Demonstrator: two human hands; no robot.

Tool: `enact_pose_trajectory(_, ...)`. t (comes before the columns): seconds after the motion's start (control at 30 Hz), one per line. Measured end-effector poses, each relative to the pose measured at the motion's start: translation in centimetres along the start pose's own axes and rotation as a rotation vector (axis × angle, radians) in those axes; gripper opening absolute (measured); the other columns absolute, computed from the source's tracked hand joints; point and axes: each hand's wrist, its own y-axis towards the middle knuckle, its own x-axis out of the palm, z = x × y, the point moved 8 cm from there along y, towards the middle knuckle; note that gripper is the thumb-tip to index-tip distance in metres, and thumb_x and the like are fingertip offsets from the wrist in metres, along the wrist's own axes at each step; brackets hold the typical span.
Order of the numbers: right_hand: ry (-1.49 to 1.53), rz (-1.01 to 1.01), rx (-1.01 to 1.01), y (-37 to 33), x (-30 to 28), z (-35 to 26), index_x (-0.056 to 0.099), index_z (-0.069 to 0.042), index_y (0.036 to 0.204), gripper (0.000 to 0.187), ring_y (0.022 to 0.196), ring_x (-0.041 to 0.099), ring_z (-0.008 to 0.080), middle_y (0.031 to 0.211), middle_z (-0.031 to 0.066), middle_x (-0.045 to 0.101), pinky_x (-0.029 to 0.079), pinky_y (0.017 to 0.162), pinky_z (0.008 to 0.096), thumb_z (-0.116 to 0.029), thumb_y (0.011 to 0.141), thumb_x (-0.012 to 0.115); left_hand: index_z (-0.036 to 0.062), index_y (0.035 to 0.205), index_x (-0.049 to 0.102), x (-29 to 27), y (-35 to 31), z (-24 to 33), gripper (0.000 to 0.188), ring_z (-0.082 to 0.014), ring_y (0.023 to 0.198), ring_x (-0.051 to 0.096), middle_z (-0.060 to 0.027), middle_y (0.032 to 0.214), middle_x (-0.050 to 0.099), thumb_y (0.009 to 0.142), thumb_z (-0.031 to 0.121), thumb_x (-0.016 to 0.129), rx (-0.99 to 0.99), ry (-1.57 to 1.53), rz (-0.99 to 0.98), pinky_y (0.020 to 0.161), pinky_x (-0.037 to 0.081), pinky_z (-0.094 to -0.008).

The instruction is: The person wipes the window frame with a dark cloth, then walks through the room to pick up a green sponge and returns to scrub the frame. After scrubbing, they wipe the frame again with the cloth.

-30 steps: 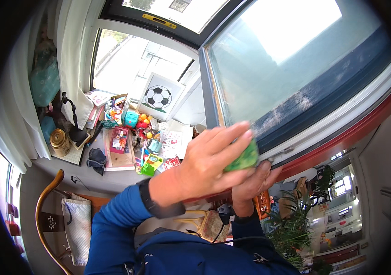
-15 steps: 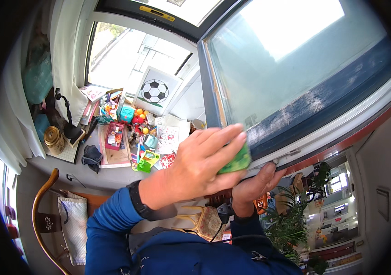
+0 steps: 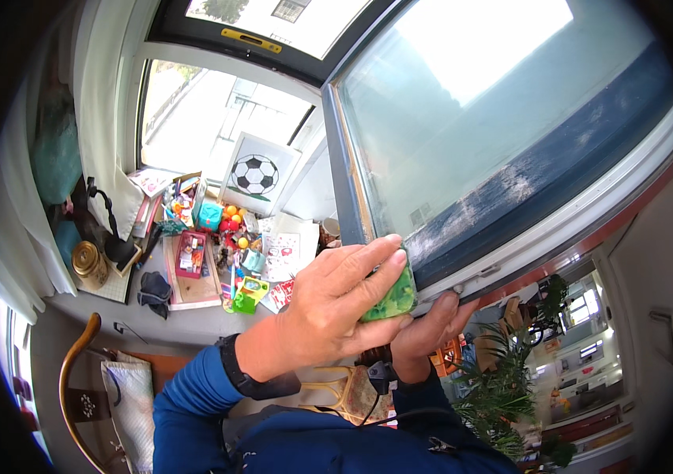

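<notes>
My left hand (image 3: 328,296) is closed on a green patterned sponge (image 3: 394,296), held at the near lower corner of an open window sash (image 3: 463,229). The sash has a dark blue frame with pale, worn-looking streaks and a light outer edge. Below the sponge, my right hand (image 3: 430,328) grips that lower edge, thumb on top, near a small metal latch fitting (image 3: 475,278). Part of the sponge is covered by my left fingers, and some right fingers are out of sight under the frame.
A desk under the window carries a soccer-ball picture (image 3: 255,174), a pink box (image 3: 190,254), several toys and a gold tin (image 3: 89,263). A wooden chair (image 3: 76,347) stands at the left. Below the sash at the right is a leafy plant (image 3: 483,391).
My left hand and the sponge have shifted slightly left and down along the frame corner. The right hand keeps its grip on the edge. The whole view has moved a little.
</notes>
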Motion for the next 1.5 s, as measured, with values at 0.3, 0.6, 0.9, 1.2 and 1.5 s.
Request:
enact_pose_trajectory(0.3, 0.033, -0.018, -0.027, -0.1, -0.1, 0.3, 0.023, 0.006, 0.155, 0.068, 0.13, 0.049, 0.0277, 0.148, 0.0235, 0.044, 0.041, 0.109, 0.0412, -0.027, 0.102, 0.05, -0.0062, 0.129, 0.061, 0.2, 0.6, 0.0, 0.068, -0.0364, 0.097, 0.069, -0.0278, 0.126, 0.062, 0.072, 0.024, 0.082, 0.063, 0.029, -0.01, 0.079, 0.056, -0.0406)
enact_pose_trajectory(0.6, 0.05, 0.028, -0.039, 0.0, 0.0, 0.3, 0.024, 0.005, 0.155, 0.068, 0.129, 0.049, 0.0265, 0.149, 0.0218, 0.043, 0.043, 0.106, 0.0403, -0.028, 0.102, 0.05, -0.0055, 0.129, 0.061, 0.3, -0.1, -1.1, 0.068, -0.0367, 0.101, 0.068, -0.0249, 0.128, 0.063, 0.071, 0.021, 0.084, -0.004, 0.016, -0.071, 0.083, 0.056, -0.0405)
enact_pose_trajectory(0.9, -0.004, 0.049, -0.012, -0.1, 0.3, -0.2, 0.018, 0.0, 0.158, 0.079, 0.13, 0.048, 0.0264, 0.149, 0.0204, 0.04, 0.043, 0.106, 0.0405, -0.039, 0.099, 0.053, -0.0005, 0.127, 0.064, 0.2, -4.7, -4.9, 0.064, -0.0362, 0.102, 0.069, -0.023, 0.129, 0.063, 0.068, 0.016, 0.084, -0.253, -0.193, -0.249, 0.084, 0.056, -0.0391)
enact_pose_trajectory(1.2, -0.1, 0.208, 0.057, -0.2, -0.6, 0.3, 0.019, 0.0, 0.157, 0.081, 0.133, 0.046, 0.0324, 0.151, 0.0237, 0.037, 0.042, 0.109, 0.0463, -0.037, 0.093, 0.053, -0.0013, 0.129, 0.063, 1.2, -1.2, -6.3, 0.065, -0.0359, 0.099, 0.07, -0.0228, 0.125, 0.065, 0.069, 0.015, 0.085, -0.203, -0.367, -0.23, 0.081, 0.058, -0.0384)
enact_pose_trajectory(1.5, -0.104, 0.242, -0.055, -0.5, -1.4, 0.7, 0.026, 0.002, 0.155, 0.087, 0.129, 0.05, 0.0314, 0.148, 0.0243, 0.043, 0.044, 0.105, 0.045, -0.04, 0.086, 0.056, 0.0016, 0.128, 0.063, 1.6, 1.0, -6.9, 0.065, -0.0346, 0.093, 0.07, -0.0197, 0.123, 0.066, 0.07, 0.019, 0.086, -0.107, -0.482, -0.18, 0.075, 0.058, -0.0384)
